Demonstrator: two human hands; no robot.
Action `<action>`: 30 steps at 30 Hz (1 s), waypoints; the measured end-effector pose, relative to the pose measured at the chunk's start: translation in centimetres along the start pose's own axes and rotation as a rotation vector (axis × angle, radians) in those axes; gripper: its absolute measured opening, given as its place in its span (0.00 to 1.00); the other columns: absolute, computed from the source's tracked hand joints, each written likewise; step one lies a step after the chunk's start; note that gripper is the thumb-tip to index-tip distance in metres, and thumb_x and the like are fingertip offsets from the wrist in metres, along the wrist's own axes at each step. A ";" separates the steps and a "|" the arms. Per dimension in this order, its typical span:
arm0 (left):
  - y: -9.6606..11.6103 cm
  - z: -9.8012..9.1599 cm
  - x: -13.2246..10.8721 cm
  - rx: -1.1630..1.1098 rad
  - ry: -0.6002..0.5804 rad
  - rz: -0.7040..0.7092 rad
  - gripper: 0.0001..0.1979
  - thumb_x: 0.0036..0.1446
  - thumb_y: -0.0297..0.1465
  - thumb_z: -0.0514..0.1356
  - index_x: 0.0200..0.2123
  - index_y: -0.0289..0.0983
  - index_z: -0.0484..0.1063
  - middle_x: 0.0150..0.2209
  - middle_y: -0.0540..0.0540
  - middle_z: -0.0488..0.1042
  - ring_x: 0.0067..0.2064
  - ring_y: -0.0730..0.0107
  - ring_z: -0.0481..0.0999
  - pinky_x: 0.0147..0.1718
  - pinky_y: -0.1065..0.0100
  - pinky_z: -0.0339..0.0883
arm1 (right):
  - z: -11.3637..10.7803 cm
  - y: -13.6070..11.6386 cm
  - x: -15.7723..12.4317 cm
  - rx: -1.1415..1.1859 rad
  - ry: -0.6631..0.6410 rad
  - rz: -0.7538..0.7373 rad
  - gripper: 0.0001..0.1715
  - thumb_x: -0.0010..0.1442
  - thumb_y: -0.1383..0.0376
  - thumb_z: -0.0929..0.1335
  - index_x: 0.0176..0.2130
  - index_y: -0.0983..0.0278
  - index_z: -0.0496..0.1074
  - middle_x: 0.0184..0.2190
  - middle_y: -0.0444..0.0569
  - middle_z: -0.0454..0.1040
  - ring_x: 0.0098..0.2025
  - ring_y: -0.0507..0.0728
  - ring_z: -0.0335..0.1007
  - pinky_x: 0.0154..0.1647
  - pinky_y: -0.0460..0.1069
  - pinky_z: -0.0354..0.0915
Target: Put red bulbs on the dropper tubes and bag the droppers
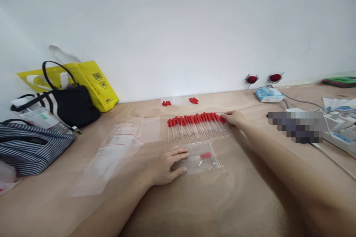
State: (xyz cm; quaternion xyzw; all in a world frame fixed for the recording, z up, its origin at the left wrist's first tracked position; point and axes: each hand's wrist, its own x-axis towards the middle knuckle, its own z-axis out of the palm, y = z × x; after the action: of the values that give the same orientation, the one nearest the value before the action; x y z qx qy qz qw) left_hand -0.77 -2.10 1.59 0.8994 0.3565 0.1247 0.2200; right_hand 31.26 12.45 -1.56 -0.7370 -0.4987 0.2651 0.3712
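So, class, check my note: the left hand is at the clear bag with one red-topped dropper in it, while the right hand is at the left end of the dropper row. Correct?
Not quite: the head view shows the right hand at the right end of the dropper row. The left hand is at the clear bag, as stated.

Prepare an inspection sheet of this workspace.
Surface: wood-toned tabletop
Job's things: row of red-bulbed droppers; single dropper inside clear zip bag; flat zip bags at left; red bulbs at back
Clutter: yellow bag, black handbag, striped pouch at left; blue-and-white pack at right
Hands: left hand resting on the filled zip bag; right hand at the row's right end, grip unclear
Cables: grey cable by the pack; white cable at right
Surroundings: pale wall; two dark-red roses
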 end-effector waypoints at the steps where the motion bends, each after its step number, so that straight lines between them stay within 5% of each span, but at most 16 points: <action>1: 0.0 0.0 0.0 -0.005 0.001 -0.003 0.20 0.56 0.36 0.54 0.52 0.40 0.63 0.55 0.44 0.63 0.56 0.62 0.60 0.54 0.56 0.55 | 0.3 0.0 0.3 0.001 -0.014 0.017 0.08 0.39 0.62 0.70 0.22 0.65 0.74 0.13 0.45 0.68 0.18 0.51 0.62 0.19 0.44 0.54; 8: -0.4 0.1 -0.1 -0.008 0.001 0.005 0.20 0.56 0.37 0.54 0.52 0.39 0.63 0.55 0.44 0.63 0.57 0.63 0.60 0.54 0.57 0.55 | 1.0 -0.2 0.8 0.130 -0.005 0.131 0.06 0.42 0.66 0.69 0.20 0.67 0.70 0.11 0.44 0.64 0.13 0.48 0.55 0.14 0.44 0.50; 14: -0.2 0.1 0.0 0.009 0.008 0.004 0.20 0.56 0.36 0.54 0.52 0.39 0.63 0.54 0.44 0.64 0.56 0.63 0.60 0.54 0.57 0.55 | -1.6 0.7 -0.7 0.386 0.062 0.145 0.04 0.50 0.67 0.64 0.29 0.65 0.66 0.19 0.44 0.67 0.13 0.45 0.52 0.13 0.42 0.48; 20: 0.2 -0.3 0.0 0.026 -0.011 -0.028 0.20 0.55 0.36 0.54 0.52 0.38 0.63 0.55 0.43 0.64 0.56 0.62 0.60 0.54 0.56 0.55 | -3.6 2.2 -4.3 0.599 0.109 0.105 0.07 0.54 0.63 0.61 0.35 0.62 0.63 0.19 0.40 0.63 0.14 0.45 0.54 0.13 0.41 0.51; 30: 0.3 -0.3 0.0 0.039 -0.020 -0.082 0.23 0.56 0.38 0.53 0.54 0.38 0.60 0.55 0.44 0.63 0.57 0.62 0.59 0.55 0.57 0.54 | -0.9 1.9 -10.9 0.876 -0.002 -0.037 0.19 0.46 0.54 0.68 0.35 0.61 0.63 0.21 0.38 0.66 0.18 0.47 0.62 0.17 0.43 0.61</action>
State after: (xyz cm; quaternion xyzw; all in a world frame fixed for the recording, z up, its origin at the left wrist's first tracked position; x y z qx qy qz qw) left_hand -0.67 -2.24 1.97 0.8893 0.3934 0.0997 0.2108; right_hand 28.99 1.61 -2.34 -0.5008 -0.3527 0.4457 0.6528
